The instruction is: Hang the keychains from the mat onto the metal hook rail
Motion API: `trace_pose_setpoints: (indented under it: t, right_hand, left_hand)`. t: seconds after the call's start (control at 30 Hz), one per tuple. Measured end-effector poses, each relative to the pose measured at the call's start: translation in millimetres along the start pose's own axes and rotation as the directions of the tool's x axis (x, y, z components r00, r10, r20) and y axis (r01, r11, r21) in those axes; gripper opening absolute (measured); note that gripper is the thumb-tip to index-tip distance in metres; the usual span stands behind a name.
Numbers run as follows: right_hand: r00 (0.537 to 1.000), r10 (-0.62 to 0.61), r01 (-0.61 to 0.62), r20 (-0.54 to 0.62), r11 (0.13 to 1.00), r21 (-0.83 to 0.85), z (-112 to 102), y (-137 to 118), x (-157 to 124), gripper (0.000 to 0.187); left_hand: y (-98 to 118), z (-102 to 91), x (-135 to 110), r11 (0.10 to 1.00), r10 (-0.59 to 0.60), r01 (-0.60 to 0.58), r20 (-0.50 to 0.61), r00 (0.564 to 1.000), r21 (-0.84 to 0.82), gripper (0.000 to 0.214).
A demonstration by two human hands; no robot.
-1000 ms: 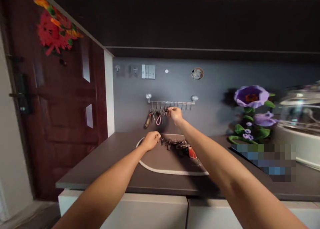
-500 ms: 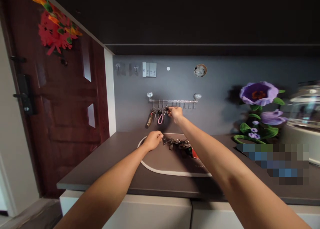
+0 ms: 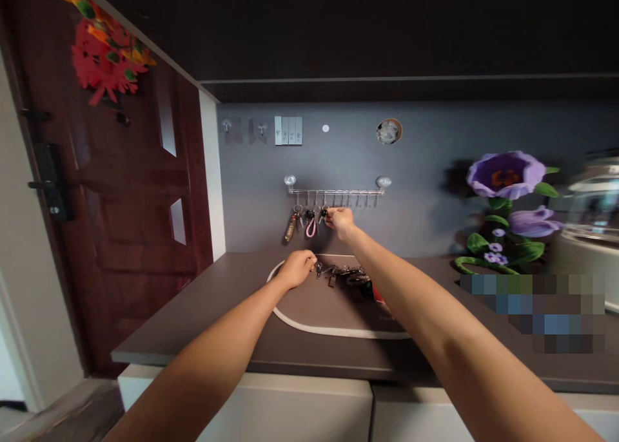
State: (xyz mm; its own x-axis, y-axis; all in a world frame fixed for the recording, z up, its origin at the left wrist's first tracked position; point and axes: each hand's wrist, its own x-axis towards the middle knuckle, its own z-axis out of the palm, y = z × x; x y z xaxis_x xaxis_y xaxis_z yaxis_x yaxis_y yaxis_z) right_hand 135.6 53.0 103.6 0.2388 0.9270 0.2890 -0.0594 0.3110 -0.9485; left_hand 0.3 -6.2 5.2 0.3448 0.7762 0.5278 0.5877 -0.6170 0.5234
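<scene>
head view: my right hand (image 3: 342, 221) had its fingers pinched on a small bunch of keys (image 3: 324, 214), just under the hook rack (image 3: 338, 192); i could not tell whether the ring had caught a hook. my left hand (image 3: 296, 269) was well apart from it, fingers curled, over the mat (image 3: 314, 313) by the pile of keys (image 3: 348, 276); whether it gripped anything was hidden. letting go with the ring only half over a hook could have dropped the bunch, and a sideways nudge could have tangled it with the pink loop (image 3: 311, 228). since a second earlier, both hands had barely shifted, but my right forearm (image 3: 416, 287) covered more of the red tag (image 3: 377, 292).
</scene>
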Motion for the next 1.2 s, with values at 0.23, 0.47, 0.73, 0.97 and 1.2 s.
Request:
trace_pose_setpoints:
  t: [0.23, 0.47, 0.73, 0.97, 1.2]
  right_hand:
    - [0.999, -0.047, 0.046, -0.022, 0.998, -0.051, 1, 4, 0, 0.015]
    - [0.999, 0.013, -0.01, 0.039, 0.998, -0.058, -8, 3, -12, 0.012]
    - [0.995, 0.018, -0.009, 0.101, 0.996, -0.09, -26, 2, -47, 0.008]
    - [0.971, -0.063, 0.128, 0.233, 0.953, -0.276, -48, 24, -77, 0.012]
    - [0.897, -0.172, 0.423, 0.406, 0.597, -0.682, -62, 38, -82, 0.015]
  left_hand:
    - [2, -1.0, -1, 1.0, -0.007, 0.007, 0.003, 1.0, 0.02, 0.021]
    - [-2, 0.0, 0, 0.999, 0.029, -0.029, -0.001, 1.0, 0.042, 0.022]
    - [4, -4.5, 0, 0.995, 0.016, -0.016, 0.005, 1.0, 0.097, 0.021]
    - [5, -8.1, -2, 0.992, 0.008, -0.011, 0.022, 1.0, 0.129, 0.02]
    - [5, -6.2, -5, 0.993, -0.014, 0.004, 0.087, 0.996, 0.115, 0.025]
